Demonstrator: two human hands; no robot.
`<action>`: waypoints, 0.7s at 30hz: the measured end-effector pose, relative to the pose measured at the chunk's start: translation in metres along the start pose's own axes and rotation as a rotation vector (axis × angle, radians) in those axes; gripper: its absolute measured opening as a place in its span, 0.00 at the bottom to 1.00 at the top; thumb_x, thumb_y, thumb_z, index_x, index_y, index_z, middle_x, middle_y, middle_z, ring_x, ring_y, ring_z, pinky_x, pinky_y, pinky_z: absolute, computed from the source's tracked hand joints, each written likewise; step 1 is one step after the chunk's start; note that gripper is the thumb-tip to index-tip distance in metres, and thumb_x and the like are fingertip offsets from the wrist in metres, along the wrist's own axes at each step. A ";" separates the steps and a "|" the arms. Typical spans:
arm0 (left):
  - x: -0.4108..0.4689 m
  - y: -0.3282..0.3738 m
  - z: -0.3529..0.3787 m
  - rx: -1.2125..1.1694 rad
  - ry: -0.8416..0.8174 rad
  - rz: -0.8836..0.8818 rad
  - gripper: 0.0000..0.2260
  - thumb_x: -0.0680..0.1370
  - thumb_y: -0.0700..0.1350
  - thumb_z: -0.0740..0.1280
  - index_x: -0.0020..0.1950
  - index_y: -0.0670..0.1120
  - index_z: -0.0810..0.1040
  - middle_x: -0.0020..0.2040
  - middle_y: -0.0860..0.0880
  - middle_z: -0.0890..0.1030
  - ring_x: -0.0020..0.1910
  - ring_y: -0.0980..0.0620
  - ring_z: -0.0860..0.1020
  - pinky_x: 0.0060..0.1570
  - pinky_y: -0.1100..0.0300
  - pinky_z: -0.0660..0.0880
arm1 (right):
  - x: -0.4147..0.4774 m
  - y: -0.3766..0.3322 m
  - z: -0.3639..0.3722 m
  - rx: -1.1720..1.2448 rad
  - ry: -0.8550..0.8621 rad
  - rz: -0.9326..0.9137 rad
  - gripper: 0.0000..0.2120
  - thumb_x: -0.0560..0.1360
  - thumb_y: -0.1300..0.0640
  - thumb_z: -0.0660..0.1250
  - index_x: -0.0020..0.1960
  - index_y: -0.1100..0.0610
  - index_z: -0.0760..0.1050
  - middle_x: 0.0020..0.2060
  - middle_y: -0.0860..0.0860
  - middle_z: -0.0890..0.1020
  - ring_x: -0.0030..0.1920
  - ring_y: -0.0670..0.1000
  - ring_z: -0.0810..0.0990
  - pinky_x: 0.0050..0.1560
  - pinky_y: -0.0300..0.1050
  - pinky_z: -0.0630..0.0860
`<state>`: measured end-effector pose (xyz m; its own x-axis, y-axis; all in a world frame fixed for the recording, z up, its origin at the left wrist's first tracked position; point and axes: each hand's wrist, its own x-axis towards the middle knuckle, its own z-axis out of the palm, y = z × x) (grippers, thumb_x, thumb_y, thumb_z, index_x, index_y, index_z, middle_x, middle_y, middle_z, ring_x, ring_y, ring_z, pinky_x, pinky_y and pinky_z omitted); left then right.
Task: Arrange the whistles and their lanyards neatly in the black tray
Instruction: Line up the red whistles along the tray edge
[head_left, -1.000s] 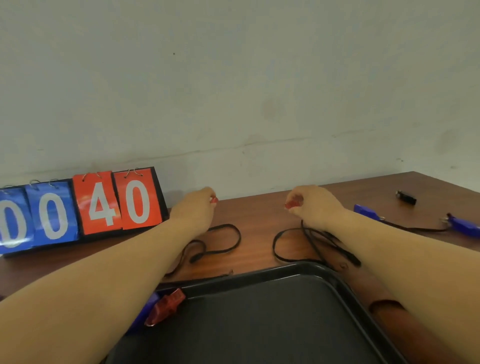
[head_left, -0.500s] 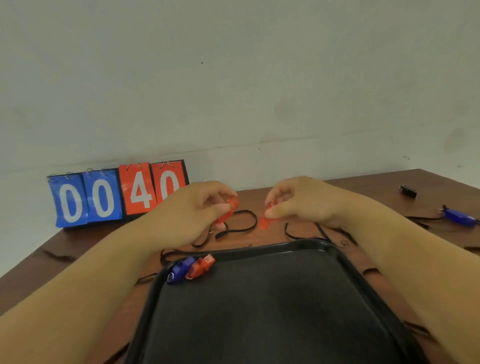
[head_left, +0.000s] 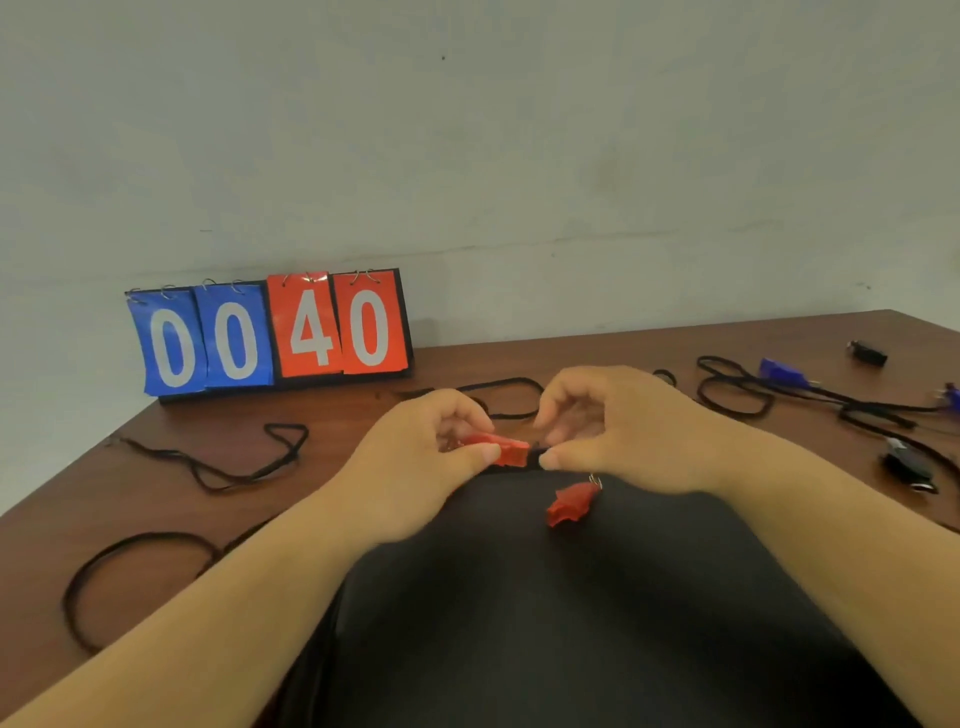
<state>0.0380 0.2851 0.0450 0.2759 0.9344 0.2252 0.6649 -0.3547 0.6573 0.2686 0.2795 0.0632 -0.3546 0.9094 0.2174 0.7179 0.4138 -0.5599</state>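
Note:
The black tray (head_left: 571, 634) lies right in front of me, between my forearms. My left hand (head_left: 426, 457) pinches a red whistle (head_left: 501, 451) over the tray's far rim. My right hand (head_left: 618, 431) is close beside it, its thumb near the tip of that whistle. Its thumb and forefinger are apart with nothing between them. A second red whistle (head_left: 570, 505), blurred, is just under my right hand over the tray, with its metal ring up by the heel of the palm.
A flip scoreboard (head_left: 270, 338) reading 00 40 stands at the wall. Loose black lanyards (head_left: 234, 462) lie on the brown table to the left. On the right are more lanyards (head_left: 737, 395), blue whistles (head_left: 779, 371) and black whistles (head_left: 909, 465).
Both hands came back from the table's far side to the tray's far rim and drew together. The red whistle from my right fingers is now below that hand, over the tray.

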 end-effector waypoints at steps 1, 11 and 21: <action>-0.001 0.000 0.001 -0.026 0.014 -0.005 0.07 0.77 0.51 0.74 0.53 0.59 0.79 0.49 0.60 0.84 0.51 0.61 0.82 0.54 0.65 0.76 | 0.000 -0.001 0.004 0.006 0.009 -0.017 0.09 0.73 0.50 0.78 0.49 0.43 0.79 0.45 0.39 0.84 0.48 0.36 0.82 0.51 0.37 0.79; -0.004 0.003 0.004 -0.480 0.025 -0.121 0.07 0.77 0.43 0.74 0.53 0.51 0.83 0.48 0.52 0.87 0.48 0.54 0.86 0.54 0.53 0.82 | -0.005 -0.002 0.018 0.103 0.170 -0.089 0.10 0.72 0.54 0.78 0.46 0.46 0.78 0.42 0.43 0.85 0.44 0.40 0.83 0.48 0.39 0.81; -0.006 0.000 -0.002 0.210 -0.042 0.122 0.09 0.77 0.55 0.73 0.56 0.60 0.79 0.49 0.62 0.82 0.50 0.64 0.80 0.53 0.67 0.75 | -0.004 0.001 0.024 0.055 0.110 -0.119 0.08 0.74 0.50 0.76 0.48 0.40 0.79 0.45 0.33 0.83 0.48 0.35 0.82 0.48 0.29 0.78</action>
<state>0.0344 0.2793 0.0450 0.3882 0.8839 0.2608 0.7533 -0.4674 0.4627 0.2557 0.2754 0.0427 -0.3654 0.8544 0.3695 0.6395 0.5188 -0.5674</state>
